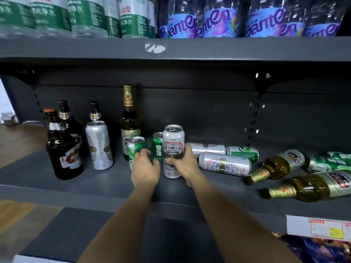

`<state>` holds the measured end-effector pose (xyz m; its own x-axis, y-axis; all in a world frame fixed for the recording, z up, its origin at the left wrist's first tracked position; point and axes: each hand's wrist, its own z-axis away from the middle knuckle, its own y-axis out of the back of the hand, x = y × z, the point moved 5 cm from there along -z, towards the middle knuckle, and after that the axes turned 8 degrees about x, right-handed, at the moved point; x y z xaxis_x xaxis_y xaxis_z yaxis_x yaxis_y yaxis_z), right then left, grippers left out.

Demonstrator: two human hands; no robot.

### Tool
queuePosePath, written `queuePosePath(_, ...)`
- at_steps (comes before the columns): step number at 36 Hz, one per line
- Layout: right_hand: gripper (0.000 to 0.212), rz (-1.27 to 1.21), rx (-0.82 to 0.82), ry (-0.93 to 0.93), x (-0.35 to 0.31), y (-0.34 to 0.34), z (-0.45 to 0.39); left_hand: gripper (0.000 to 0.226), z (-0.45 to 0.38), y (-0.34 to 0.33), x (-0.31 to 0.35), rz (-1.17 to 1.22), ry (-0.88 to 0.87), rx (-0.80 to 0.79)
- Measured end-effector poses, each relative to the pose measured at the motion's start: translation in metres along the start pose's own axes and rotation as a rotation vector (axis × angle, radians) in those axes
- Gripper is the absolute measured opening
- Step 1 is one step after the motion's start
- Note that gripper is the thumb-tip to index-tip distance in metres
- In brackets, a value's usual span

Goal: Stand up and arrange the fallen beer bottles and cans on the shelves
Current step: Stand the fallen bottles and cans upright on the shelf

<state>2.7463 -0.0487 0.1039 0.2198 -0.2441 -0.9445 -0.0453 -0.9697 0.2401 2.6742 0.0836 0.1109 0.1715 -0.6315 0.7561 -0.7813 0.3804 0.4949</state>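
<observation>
Hiding green can (136,149): left hand (145,168)

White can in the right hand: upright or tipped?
Upright. The white can stands with its top rim and pull tab facing up, base on the shelf, right hand wrapped around it.

A tall white can (173,149) and a green can (135,149) are held upright on the grey shelf (98,185); further cans (225,163) and green-glass bottles (275,166) are seen lying toppled at right.

Shop: stocked shelves (171,50), bottled water (133,18), price tag (322,227).
</observation>
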Motion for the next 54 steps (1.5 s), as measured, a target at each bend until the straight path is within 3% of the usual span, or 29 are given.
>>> queuePosePath(7, 0.057, 0.01, -0.039, -0.022, 0.012, -0.01, -0.006, 0.025, -0.001, -0.019, 0.003, 0.094, -0.049, -0.027)
queuePosePath(10, 0.08, 0.255, -0.203, 0.022, 0.011, 0.0, -0.01, 0.026, 0.001, -0.024, 0.005, 0.096, -0.047, -0.037)
queuePosePath(13, 0.102, 0.703, -0.273, 0.043, 0.013, 0.028, -0.017, 0.027, 0.001, -0.025, 0.003, 0.099, -0.042, -0.03)
queuePosePath(17, 0.094, 1.339, -0.155, 0.078, 0.018, 0.077, -0.022, 0.027, 0.005, -0.027, -0.001, 0.092, -0.012, -0.036)
queuePosePath(21, 0.095, 1.427, -0.085, 0.006, 0.033, 0.107, -0.025, 0.027, 0.011, -0.028, -0.003, 0.075, 0.005, -0.03)
queuePosePath(24, 0.084, 1.635, -0.021, 0.228, 0.028, 0.111, -0.023, 0.027, 0.015, -0.028, -0.005, 0.069, 0.029, -0.019)
queuePosePath(26, 0.066, 1.7, 0.011, 0.38, 0.024, 0.109, -0.02, 0.027, 0.017, -0.028, -0.005, 0.07, 0.04, -0.008)
queuePosePath(29, 0.052, 1.569, 0.029, 0.37, 0.023, 0.11, -0.019, 0.025, 0.02, -0.028, -0.005, 0.054, 0.047, 0.0)
queuePosePath(35, 0.071, 1.041, 0.094, 0.243, 0.005, 0.107, -0.023, 0.025, 0.019, -0.022, -0.005, 0.007, 0.062, 0.018)
queuePosePath(40, 0.069, 0.598, 0.054, 0.099, -0.001, 0.088, -0.025, 0.025, 0.021, -0.024, -0.002, -0.041, 0.039, -0.01)
queuePosePath(50, 0.069, 0.253, -0.017, -0.014, 0.018, 0.049, -0.036, 0.033, 0.021, -0.025, -0.008, -0.242, -0.033, -0.058)
queuePosePath(54, 0.076, 0.256, -0.259, -0.072, 0.025, 0.05, -0.045, 0.034, 0.02, -0.031, -0.007, -0.275, -0.041, -0.061)
